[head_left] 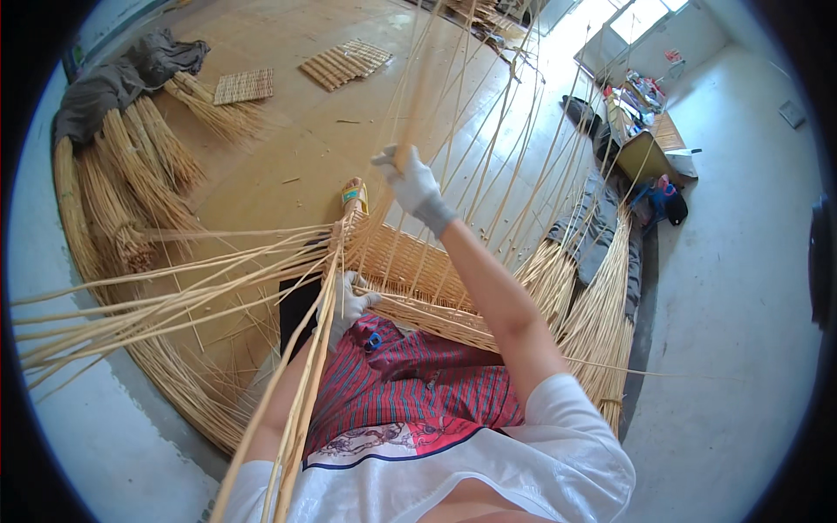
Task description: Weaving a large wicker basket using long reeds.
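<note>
A half-woven wicker basket (414, 261) rests across my lap, with long upright willow rods (488, 139) rising from its far side. My right hand (413, 185), in a white glove, is raised above the basket's far left part. Its fingers are closed around a pale willow rod that is smeared by motion. At the near left corner my left hand (350, 307), also gloved, grips the basket's edge, partly hidden behind rods. A spray of loose rod ends (174, 296) fans out leftward from that corner, and several more run down toward my chest.
Bundles of willow rods (131, 183) lie at the left under a dark cloth (131, 78). More bundles (602, 305) lean at the right beside the wall. Two woven slat panels (345, 64) lie on the floor. A cluttered table (645, 122) stands at the far right.
</note>
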{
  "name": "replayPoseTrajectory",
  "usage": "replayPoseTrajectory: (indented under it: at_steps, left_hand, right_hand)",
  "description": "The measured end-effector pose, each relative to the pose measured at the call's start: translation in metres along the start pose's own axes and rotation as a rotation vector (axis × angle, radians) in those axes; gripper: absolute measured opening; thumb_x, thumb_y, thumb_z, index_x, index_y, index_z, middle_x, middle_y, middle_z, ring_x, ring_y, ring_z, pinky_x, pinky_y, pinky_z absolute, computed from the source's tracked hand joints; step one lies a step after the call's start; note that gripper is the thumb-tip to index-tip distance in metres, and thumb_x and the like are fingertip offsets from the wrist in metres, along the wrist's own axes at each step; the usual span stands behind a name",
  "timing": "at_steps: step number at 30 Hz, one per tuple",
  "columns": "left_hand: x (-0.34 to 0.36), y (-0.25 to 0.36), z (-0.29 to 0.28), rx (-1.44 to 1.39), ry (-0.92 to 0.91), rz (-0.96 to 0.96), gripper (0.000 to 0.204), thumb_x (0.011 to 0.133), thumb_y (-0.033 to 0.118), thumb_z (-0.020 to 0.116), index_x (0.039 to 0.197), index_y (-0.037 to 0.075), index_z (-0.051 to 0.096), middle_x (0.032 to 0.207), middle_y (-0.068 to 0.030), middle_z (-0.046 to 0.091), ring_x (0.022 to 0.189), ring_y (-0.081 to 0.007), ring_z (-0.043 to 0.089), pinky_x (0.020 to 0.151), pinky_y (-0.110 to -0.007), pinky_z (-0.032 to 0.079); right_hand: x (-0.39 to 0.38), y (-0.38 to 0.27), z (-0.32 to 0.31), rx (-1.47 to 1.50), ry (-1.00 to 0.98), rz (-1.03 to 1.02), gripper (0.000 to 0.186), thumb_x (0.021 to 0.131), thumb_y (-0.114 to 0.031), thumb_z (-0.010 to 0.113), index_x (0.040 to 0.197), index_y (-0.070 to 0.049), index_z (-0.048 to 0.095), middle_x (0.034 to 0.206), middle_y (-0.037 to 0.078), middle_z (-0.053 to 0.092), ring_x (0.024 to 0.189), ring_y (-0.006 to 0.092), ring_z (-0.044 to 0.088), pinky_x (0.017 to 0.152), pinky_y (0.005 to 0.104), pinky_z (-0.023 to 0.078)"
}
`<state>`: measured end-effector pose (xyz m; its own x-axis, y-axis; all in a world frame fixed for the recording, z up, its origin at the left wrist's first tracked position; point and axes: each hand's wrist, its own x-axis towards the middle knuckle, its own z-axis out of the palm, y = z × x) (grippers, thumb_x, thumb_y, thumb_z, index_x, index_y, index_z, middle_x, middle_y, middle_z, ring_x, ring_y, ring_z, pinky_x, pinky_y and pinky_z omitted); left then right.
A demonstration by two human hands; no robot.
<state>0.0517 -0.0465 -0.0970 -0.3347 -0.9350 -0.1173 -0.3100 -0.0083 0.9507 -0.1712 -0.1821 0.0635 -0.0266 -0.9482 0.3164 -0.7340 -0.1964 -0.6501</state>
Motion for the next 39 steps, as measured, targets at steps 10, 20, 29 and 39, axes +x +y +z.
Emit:
replayPoseTrajectory:
  at_steps: [10,20,29,39]
  left_hand:
    - [0.013,-0.018,-0.005,0.02,0.01,0.016,0.034,0.08,0.026,0.087,0.099,0.005,0.068,0.088,-0.0101,0.069,0.08,-0.0225,0.065,0.075,-0.038,0.055]
    - [0.022,0.027,-0.046,0.011,-0.445,-0.273,0.027,0.101,0.029,0.072,0.105,0.002,0.067,0.079,-0.0069,0.07,0.056,-0.0145,0.065,0.048,-0.03,0.054]
    - [0.011,0.032,-0.026,-0.05,-0.201,-0.331,0.042,0.105,0.041,0.066,0.097,0.0,0.067,0.079,-0.0067,0.069,0.062,-0.0145,0.068,0.055,-0.031,0.058]
    - [0.007,0.058,-0.01,0.305,0.299,0.463,0.037,0.103,0.021,0.068,0.135,0.005,0.058,0.102,-0.0099,0.072,0.067,-0.0176,0.068,0.06,-0.034,0.059]
  right_hand:
    - [-0.033,-0.108,0.001,-0.328,0.13,-0.467,0.02,0.095,-0.031,0.068,0.095,-0.012,0.075,0.094,0.007,0.078,0.076,0.03,0.073,0.083,0.0443,0.053]
    - [-0.277,-0.021,0.007,0.642,0.508,0.648,0.021,0.106,-0.024,0.061,0.121,-0.009,0.061,0.113,0.007,0.073,0.104,0.0167,0.071,0.071,0.0285,0.057]
    - [-0.02,0.008,0.04,-0.018,0.188,0.162,0.083,0.097,-0.011,0.065,0.169,-0.025,0.025,0.143,0.027,0.059,0.114,0.0358,0.066,0.102,0.0459,0.053]
    - [-0.284,0.004,0.003,0.659,0.691,0.528,0.043,0.112,-0.013,0.043,0.154,-0.016,0.034,0.092,0.009,0.071,0.072,0.0151,0.066,0.052,0.0246,0.05]
